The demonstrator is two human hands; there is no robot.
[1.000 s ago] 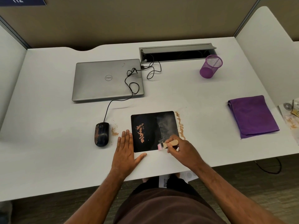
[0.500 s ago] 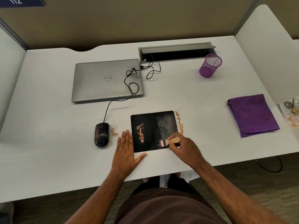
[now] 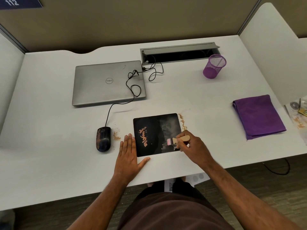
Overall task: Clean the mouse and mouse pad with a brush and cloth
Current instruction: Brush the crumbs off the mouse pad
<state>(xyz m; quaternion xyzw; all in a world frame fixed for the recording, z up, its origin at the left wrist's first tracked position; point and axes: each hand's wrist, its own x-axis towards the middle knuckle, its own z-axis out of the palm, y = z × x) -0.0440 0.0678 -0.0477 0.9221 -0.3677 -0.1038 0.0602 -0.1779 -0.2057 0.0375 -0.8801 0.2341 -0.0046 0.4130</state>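
Since a moment ago, the right hand (image 3: 193, 147) has carried the brush (image 3: 178, 140) a little farther up the mouse pad (image 3: 156, 134), from the near edge toward the right-hand middle; the left hand (image 3: 128, 157) has stayed put. Right-hand fingers curl round the wooden handle, pinching it, with the pink bristles touching the pad's greyish, smeared right half. Left-hand fingers lie straight and pressed together, flat on the white counter (image 3: 49, 163) along the pad's left edge, the thumb spread out beneath its near left corner.

On the black pad's left half sits a streak of orange-brown crumbs (image 3: 143, 136). More crumbs lie on the counter just off the pad's far right corner and in a small patch (image 3: 116, 136) between the pad and the mouse (image 3: 103, 139). That mouse, black and smudged with the same dust, rests left of the pad, apart from it; its cable (image 3: 132, 85) loops back over a closed grey laptop (image 3: 108, 83) to an open cable tray (image 3: 180, 53) set in the counter. A purple mesh cup (image 3: 214, 66) stands right of the tray. A folded purple cloth (image 3: 258, 116) lies well to the right, near a white side panel (image 3: 272, 47). Brown partition walls back the counter, and a blue sign (image 3: 18, 2) marked 112 hangs at top left. Grey carpet shows below.
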